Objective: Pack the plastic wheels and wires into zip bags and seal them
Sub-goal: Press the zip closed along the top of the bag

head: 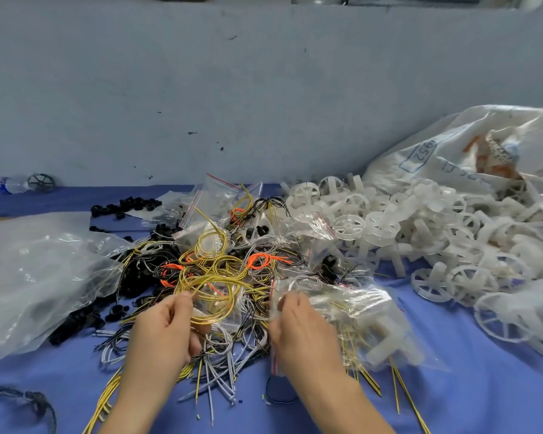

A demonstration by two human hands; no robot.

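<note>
Wire in a yellow coil (213,296) is being pinched by the left hand (166,330) at lower centre, while the right hand (298,327) is gripping a zip bag (351,311) holding a white plastic wheel (386,343). Spreading the bag's mouth wide and feeding the coil in tightly bunched is probably avoiding snags.

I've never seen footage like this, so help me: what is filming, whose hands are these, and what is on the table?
No machine here: a person works bare-handed, filmed by one camera worn on the head, looking down. The left hand pinches a yellow wire coil; the right hand grips a zip bag with a white wheel inside. On the blue table lie loose wires, black parts and a pile of white plastic wheels.
</note>
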